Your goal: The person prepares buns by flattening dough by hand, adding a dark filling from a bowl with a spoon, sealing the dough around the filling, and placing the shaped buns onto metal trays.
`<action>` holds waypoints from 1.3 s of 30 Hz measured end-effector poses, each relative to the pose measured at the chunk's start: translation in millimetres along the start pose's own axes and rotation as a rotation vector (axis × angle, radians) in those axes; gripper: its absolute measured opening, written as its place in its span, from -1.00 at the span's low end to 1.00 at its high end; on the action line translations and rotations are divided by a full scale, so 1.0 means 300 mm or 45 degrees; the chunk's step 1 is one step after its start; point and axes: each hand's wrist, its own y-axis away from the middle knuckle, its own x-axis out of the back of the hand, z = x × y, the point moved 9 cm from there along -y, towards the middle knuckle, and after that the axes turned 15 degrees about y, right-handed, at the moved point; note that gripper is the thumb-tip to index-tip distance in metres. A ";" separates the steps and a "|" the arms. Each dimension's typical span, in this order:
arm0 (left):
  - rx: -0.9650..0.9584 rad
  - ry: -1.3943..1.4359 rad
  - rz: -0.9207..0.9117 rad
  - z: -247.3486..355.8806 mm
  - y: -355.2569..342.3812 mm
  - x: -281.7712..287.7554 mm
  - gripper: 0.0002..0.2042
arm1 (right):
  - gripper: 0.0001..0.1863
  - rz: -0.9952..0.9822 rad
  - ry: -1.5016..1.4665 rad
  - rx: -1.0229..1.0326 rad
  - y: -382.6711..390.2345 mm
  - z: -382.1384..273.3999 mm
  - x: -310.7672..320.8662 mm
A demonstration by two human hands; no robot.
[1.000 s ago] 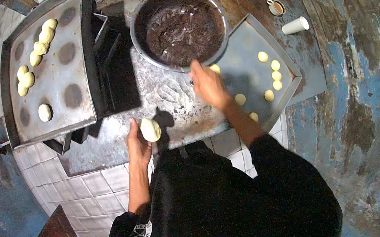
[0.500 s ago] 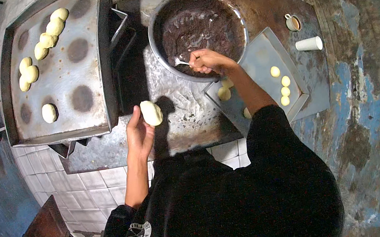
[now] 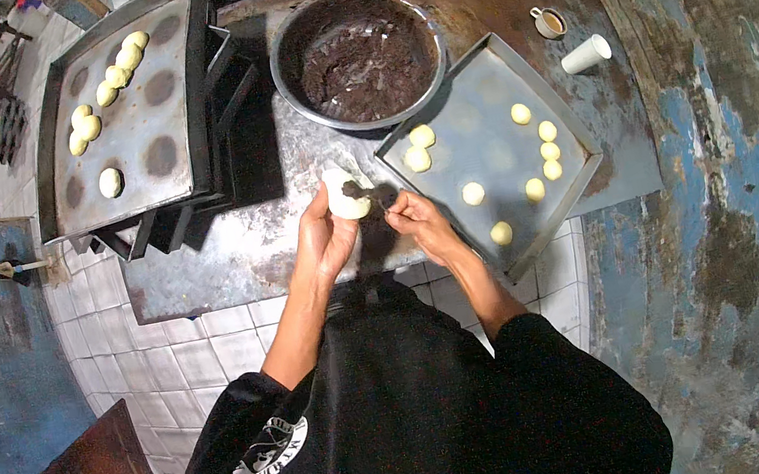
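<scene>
The left hand (image 3: 324, 243) grasps a pale dough piece (image 3: 344, 209) between thumb and fingers, holding it up over the near middle of the worktop (image 3: 195, 282). The right hand (image 3: 421, 219) has its grip pinched on a small utensil (image 3: 385, 199), mostly hidden by the dark, crumbly mix it seems to carry. The two hands are just beside each other, and a patch of the mix shows on the right part of the dough.

Beyond them stands a metal bowl (image 3: 368, 124) holding more dark mix (image 3: 371, 71). To the right lies a shallow tray (image 3: 499, 155) with small dough balls (image 3: 550, 151); to the far left, a raised baking tray (image 3: 136, 178) bears larger pieces (image 3: 106, 93), several touching one another.

The likeliest trouble is spillage: the mix looks loose, so a tilt of the utensil could drop crumbs onto the worktop. Too large a load could smear the dough's edge and keep it from sealing. The dough looks soft, so a hard squeeze from the left thumb, or a push from the utensil, might thin or tear it. A careless swing of the right forearm could knock the tray's near corner.
</scene>
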 end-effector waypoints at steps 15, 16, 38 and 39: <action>0.007 -0.192 -0.223 -0.069 0.238 -0.085 -0.58 | -0.78 0.452 1.345 0.151 0.083 0.294 0.149; 0.029 -0.243 -0.240 -0.070 0.265 -0.098 -0.55 | -0.72 0.696 1.766 0.544 0.130 0.148 0.080; -1.125 -1.065 -0.226 0.380 0.643 -0.344 -0.66 | -0.64 0.257 0.856 0.912 0.266 -0.632 -0.598; -1.149 -0.842 -0.265 0.402 0.650 -0.342 -0.72 | -0.66 0.200 0.697 0.809 0.254 -0.632 -0.640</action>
